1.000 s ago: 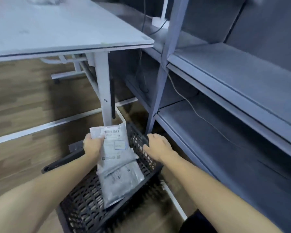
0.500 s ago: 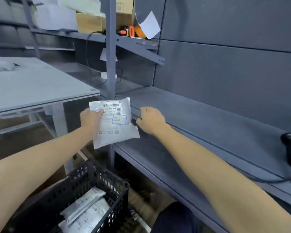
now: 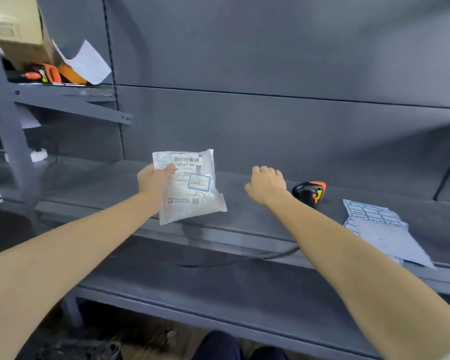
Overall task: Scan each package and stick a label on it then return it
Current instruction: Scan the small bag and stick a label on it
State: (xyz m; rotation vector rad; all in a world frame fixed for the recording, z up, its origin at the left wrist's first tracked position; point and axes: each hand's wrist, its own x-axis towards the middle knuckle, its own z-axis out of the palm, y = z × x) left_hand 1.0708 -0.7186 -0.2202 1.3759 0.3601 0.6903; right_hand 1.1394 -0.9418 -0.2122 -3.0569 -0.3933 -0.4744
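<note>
1. The package (image 3: 189,187), a white plastic mailer, is held in the air just above the front of the grey shelf (image 3: 244,222). Its long axis runs nearly upright, the top tipped slightly left, and its printed face is toward the camera.
2. A barcode runs across the top of its face. Below it sits a line of characters too blurred to read, and lower right a blue-bordered sticker with illegible handwriting.
3. The left hand (image 3: 153,181) has its grip closed on the package's left edge, thumb over the front.
4. The right hand (image 3: 266,187) hovers loosely curled and holds nothing, just left of the black-and-orange scanner (image 3: 311,192) lying on the shelf.
5. The scanner's base is hidden by the right forearm.
6. Further right lies a label sheet (image 3: 374,224) of blue-bordered stickers, their text unreadable.
</note>
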